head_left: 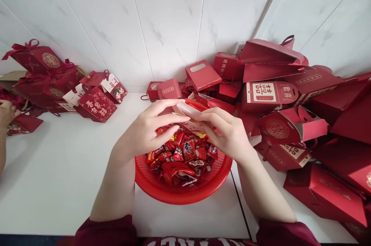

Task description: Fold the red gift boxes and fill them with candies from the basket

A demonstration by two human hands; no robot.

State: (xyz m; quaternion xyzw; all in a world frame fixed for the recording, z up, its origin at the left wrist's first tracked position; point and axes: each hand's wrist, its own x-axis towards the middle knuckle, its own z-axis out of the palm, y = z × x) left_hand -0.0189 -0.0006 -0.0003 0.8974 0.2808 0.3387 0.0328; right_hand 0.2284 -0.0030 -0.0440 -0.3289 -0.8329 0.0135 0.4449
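A red plastic basket [184,198] holds wrapped candies [188,149] in mostly red wrappers. Over its far side, a small paper box [185,111] with raised pale flaps is held between both hands. My left hand [149,126] has its fingers curved against the box's left side. On the right side, my right hand [223,130] pinches the box near its flaps with thumb and fingertips. The lower part of the box is partly hidden by the fingers.
Red gift boxes [269,97] are heaped along the right side and behind the basket. Another group of boxes [97,103] stands at the left on the white table [66,168]. At the far left edge, another person's hand [7,112] touches a box. A tiled wall rises behind.
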